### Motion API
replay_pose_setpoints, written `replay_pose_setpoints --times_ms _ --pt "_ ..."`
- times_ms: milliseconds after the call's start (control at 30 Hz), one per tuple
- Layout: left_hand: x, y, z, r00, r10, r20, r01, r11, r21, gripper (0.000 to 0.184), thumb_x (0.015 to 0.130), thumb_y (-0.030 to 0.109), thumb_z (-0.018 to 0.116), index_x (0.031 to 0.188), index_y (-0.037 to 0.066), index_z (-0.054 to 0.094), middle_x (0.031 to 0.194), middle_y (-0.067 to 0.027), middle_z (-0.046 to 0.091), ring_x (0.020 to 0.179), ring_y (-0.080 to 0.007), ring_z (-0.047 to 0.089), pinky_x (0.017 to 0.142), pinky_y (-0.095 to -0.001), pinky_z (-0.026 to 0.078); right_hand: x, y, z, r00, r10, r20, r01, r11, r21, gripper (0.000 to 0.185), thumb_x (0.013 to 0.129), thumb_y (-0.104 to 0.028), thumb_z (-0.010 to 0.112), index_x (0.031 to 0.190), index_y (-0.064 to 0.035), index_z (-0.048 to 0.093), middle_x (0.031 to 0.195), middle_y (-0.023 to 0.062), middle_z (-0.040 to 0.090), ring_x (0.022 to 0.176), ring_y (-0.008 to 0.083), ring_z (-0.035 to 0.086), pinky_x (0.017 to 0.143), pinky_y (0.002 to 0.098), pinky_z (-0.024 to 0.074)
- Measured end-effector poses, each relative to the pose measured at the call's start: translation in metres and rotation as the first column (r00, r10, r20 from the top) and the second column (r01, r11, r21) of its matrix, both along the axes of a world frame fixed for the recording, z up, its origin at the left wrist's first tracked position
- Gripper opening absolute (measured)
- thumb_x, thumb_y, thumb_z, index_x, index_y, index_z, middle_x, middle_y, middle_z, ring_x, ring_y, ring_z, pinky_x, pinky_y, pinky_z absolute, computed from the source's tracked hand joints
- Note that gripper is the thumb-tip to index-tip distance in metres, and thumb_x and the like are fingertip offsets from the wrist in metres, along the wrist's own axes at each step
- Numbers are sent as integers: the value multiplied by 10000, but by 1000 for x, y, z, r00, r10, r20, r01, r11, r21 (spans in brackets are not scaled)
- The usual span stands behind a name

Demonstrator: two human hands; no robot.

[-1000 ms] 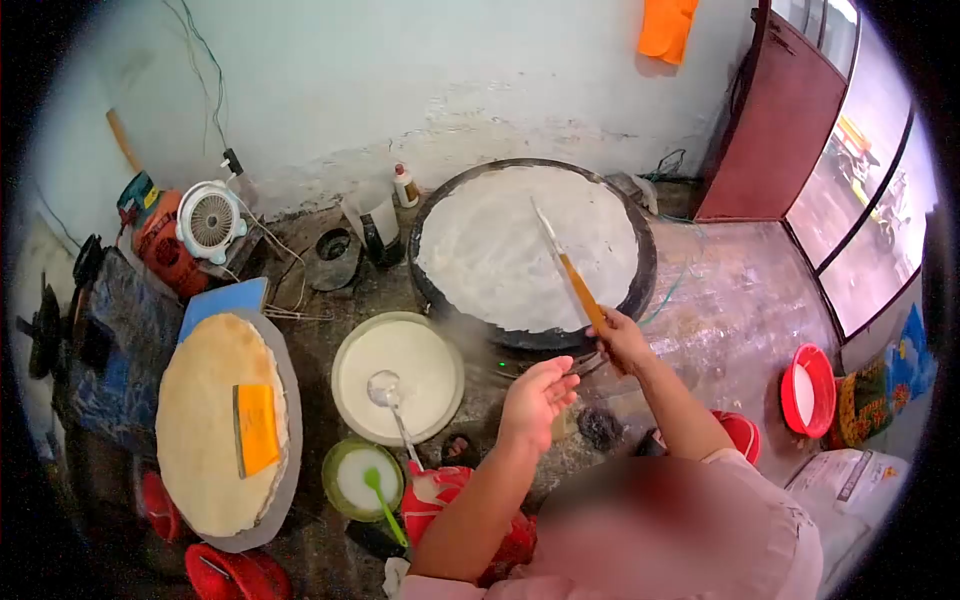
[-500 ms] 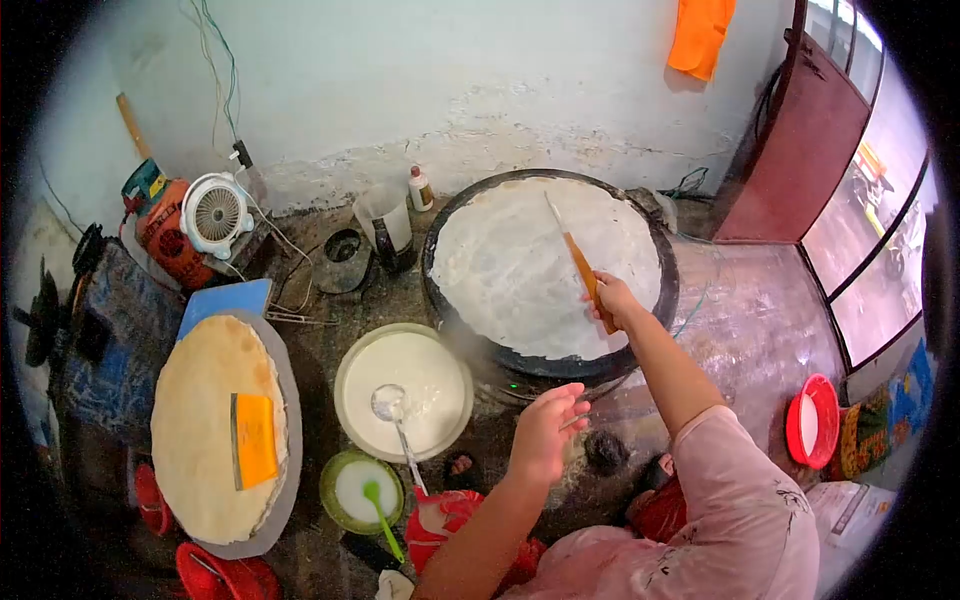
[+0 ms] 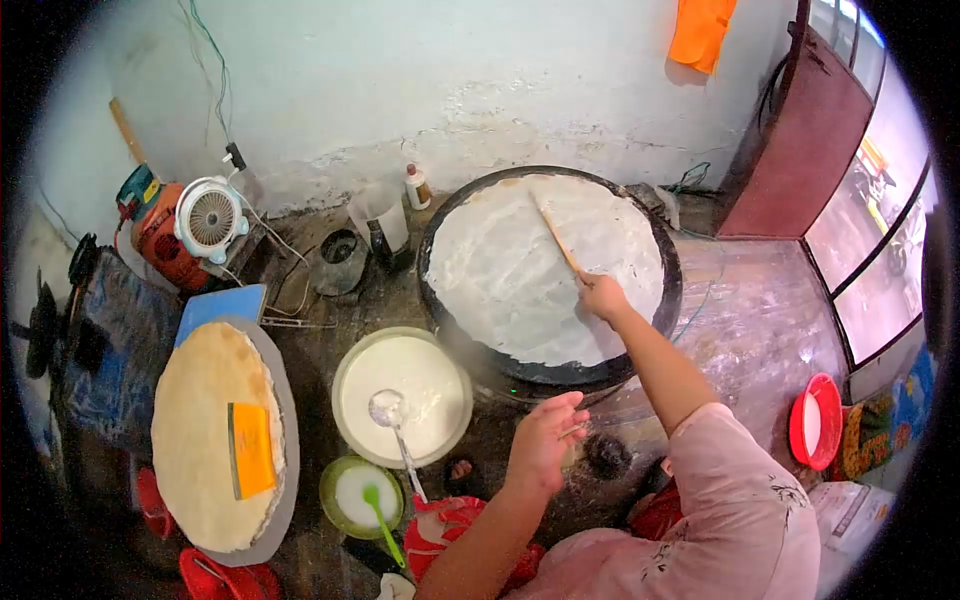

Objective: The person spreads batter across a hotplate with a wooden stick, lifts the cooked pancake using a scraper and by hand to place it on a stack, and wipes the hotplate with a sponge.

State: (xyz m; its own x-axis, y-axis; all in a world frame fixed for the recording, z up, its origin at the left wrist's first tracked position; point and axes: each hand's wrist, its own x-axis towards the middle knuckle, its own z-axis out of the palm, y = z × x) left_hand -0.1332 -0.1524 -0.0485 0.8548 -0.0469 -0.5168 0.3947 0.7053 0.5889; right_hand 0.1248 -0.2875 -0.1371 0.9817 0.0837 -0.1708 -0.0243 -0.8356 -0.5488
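One spatula (image 3: 557, 236) shifted farther over one griddle (image 3: 560, 375) — right hand (image 3: 604, 298) gripping it, left hand (image 3: 541, 442) half-spread.

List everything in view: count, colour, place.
griddle: 1, black, centre
batter: 1, white, on griddle
spreader: 1, tan, in right hand
tub: 1, cream, left of griddle
ladle: 1, silver, in tub
bowl: 1, green, near tub
spatula: 1, green, in bowl
flatbread: 1 or more, beige, on board
board: 1, grey, left
scraper: 1, orange, on flatbread
fan: 1, white, back left
cylinder: 1, orange, beside fan
pitcher: 1, translucent, near wall
bottle: 1, white, near wall
cloth: 1, orange, on wall
door: 1, red, upper right
basin: 1, red, right
sleeve: 1, pink, lower right
left hand: 1, bare, before griddle
right hand: 1, bare, on spreader
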Motion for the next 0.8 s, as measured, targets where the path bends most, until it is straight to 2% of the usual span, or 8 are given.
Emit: replay_pose_setpoints --times_ms 67,167,367,500,567,600,700,800 --pt "1 -1 -1 1000 -6 2 6 1000 3 304 821 137 525 1088 -9 531 1139 -130 547 982 -261 546 798 -354 437 -10 -15 12 939 -67 -338 262 777 573 337 880 -129 402 1176 -206 544 689 20 474 475 118 394 382 256 326" --pt "0 -3 -4 1000 -11 5 11 1000 12 304 827 135 514 1094 -9 531 1134 -124 552 979 -257 549 793 -350 438 -4 -49 -1 851 -109 -514 494 498 712 376 892 -166 396 1258 -201 473 703 64 493 433 133 421 350 280 348" --pt "1 -6 1 1000 -28 -15 28 999 16 303 837 131 504 1105 -5 540 1111 -98 561 953 -211 554 769 -314 443 -44 -17 20 937 84 -340 186 703 686 372 925 -162 369 1292 -140 422 696 62 550 484 113 442 402 242 373" --pt "3 -10 -14 999 -38 -26 38 999 -6 291 851 134 493 1102 -3 547 1083 -78 569 915 -173 555 755 -285 443 -21 9 -4 982 39 -187 44 907 419 353 909 -231 421 1248 -155 484 701 109 578 531 177 520 464 311 436" --pt "3 -9 -11 999 -27 -32 27 999 -18 287 852 132 488 1098 -3 548 1083 -79 568 912 -172 553 756 -284 442 -7 22 -17 950 236 204 -210 968 -140 343 881 -245 435 1203 -166 526 798 176 612 691 298 598 598 392 478" --pt "3 -8 -11 999 -19 -35 18 999 -29 283 853 129 483 1094 -3 549 1082 -79 568 909 -170 552 757 -283 441 -10 36 2 984 168 55 -148 953 -265 329 856 -232 434 1153 -175 563 894 201 607 850 363 580 718 421 466" --pt "5 -9 -13 999 -23 -28 22 1000 -20 275 851 118 472 1085 -4 551 1076 -81 568 901 -172 552 754 -284 442 -3 57 -2 981 191 -37 -191 917 -349 338 846 -193 419 1151 -205 565 909 197 612 826 366 584 713 424 470" --pt "5 -8 -21 1000 -10 5 10 999 -43 278 847 116 469 1083 -7 551 1073 -85 568 897 -174 553 754 -287 443 -25 51 10 973 228 35 -221 964 -148 328 850 -174 440 1154 -171 563 828 165 614 674 250 588 568 362 476"
